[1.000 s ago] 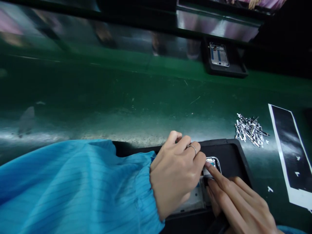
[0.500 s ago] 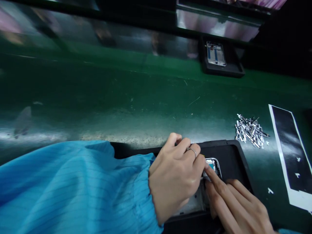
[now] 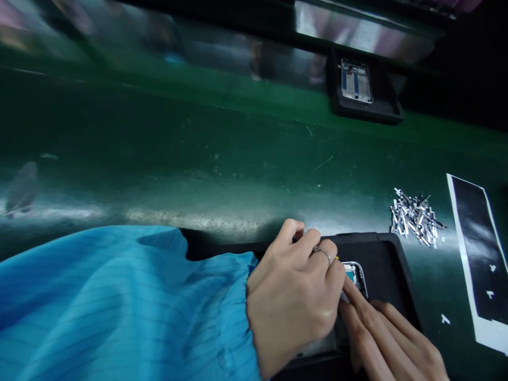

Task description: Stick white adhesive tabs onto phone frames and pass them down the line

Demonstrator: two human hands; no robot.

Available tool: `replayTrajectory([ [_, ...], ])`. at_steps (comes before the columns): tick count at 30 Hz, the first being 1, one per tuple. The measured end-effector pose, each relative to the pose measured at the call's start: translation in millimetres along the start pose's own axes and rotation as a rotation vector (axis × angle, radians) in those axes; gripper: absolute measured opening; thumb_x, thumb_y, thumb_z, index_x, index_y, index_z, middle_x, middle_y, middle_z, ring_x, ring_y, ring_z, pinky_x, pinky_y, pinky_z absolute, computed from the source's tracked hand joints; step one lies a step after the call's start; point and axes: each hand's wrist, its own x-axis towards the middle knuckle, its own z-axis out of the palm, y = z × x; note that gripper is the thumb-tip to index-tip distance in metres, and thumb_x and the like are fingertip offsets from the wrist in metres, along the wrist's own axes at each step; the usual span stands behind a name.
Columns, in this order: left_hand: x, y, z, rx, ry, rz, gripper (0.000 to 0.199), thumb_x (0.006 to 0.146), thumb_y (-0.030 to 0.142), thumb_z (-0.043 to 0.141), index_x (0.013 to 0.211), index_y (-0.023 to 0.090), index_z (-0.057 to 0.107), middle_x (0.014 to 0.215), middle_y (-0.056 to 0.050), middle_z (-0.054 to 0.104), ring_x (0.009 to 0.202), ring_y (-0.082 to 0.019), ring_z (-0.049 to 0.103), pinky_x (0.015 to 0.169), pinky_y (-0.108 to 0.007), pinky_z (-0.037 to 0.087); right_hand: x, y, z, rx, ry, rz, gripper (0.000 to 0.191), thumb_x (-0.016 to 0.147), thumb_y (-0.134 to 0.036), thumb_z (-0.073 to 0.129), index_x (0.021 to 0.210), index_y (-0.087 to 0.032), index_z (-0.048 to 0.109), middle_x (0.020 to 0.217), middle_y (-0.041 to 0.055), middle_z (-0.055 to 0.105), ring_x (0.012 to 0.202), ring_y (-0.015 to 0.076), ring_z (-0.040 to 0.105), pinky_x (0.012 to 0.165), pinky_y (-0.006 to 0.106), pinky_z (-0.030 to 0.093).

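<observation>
A phone frame [image 3: 360, 275] with a silver rim and a teal patch inside lies in a black tray [image 3: 391, 264]. My left hand [image 3: 296, 296], with a ring on one finger, is curled over the frame and covers much of it. Whatever its fingertips grip is hidden, though a tiny yellow bit shows beside them. My right hand [image 3: 384, 333] comes in from the lower right, its index finger reaching to the left fingertips above the frame. Its fingers lie close together, and anything between them is out of sight.
A pile of small metallic strips [image 3: 416, 217] lies right of the tray. Beyond it is a black sheet with white edges [image 3: 478, 248], with small white pieces on and near it. At the back stands another black tray [image 3: 387, 103] holding a second phone frame [image 3: 356, 82].
The view has shifted slightly, so the hands and tray sit a little further right. My left hand covers slightly more of the frame; both hands stay together over it.
</observation>
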Motion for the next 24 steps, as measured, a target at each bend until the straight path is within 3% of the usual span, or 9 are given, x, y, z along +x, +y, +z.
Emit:
replayTrajectory([
  [5,3,5,-3.9,0.021,0.012,0.018,0.031,0.092,0.017,0.036,0.070,0.017,0.057,0.061,-0.003,0.053,0.062,-0.017,0.044,0.069,-0.037,0.038,3,-1,0,0.029,0.043,0.053,0.035,0.089,-0.001,0.033,0.086,-0.010,0.066,0.092,0.0112,0.070,0.060,0.0141,0.067,0.058,0.021,0.053],
  [10,9,11,-4.6,0.077,0.113,0.036,0.038,0.089,0.004,0.029,0.069,0.013,0.060,0.057,-0.003,0.051,0.056,-0.017,0.040,0.059,-0.034,0.034,5,1,-3,0.042,0.010,0.009,0.040,0.088,0.001,0.028,0.088,-0.010,0.066,0.088,0.0104,0.071,0.061,0.0127,0.066,0.058,0.019,0.052],
  [14,2,7,-4.0,0.068,0.223,0.113,0.043,0.090,0.005,0.028,0.071,0.014,0.066,0.057,-0.003,0.054,0.056,-0.017,0.039,0.071,-0.037,0.037,5,1,-2,0.013,0.048,0.065,0.041,0.087,0.003,0.027,0.085,-0.010,0.066,0.087,0.0108,0.071,0.062,0.0129,0.066,0.059,0.020,0.052],
  [20,-8,5,-9.4,0.097,0.129,0.161,0.042,0.091,0.006,0.028,0.080,0.014,0.068,0.072,-0.005,0.065,0.068,-0.019,0.051,0.085,-0.040,0.036,3,0,0,0.045,0.038,0.046,0.046,0.087,0.006,0.020,0.092,-0.006,0.064,0.089,0.0126,0.070,0.066,0.0139,0.067,0.061,0.021,0.053],
  [24,-5,3,-5.7,0.089,0.177,0.139,0.042,0.091,0.006,0.027,0.074,0.015,0.065,0.070,-0.004,0.063,0.065,-0.017,0.048,0.080,-0.038,0.039,4,0,-1,0.034,0.024,0.032,0.046,0.085,0.006,0.020,0.093,-0.004,0.064,0.096,0.0161,0.068,0.068,0.0159,0.068,0.061,0.023,0.053],
])
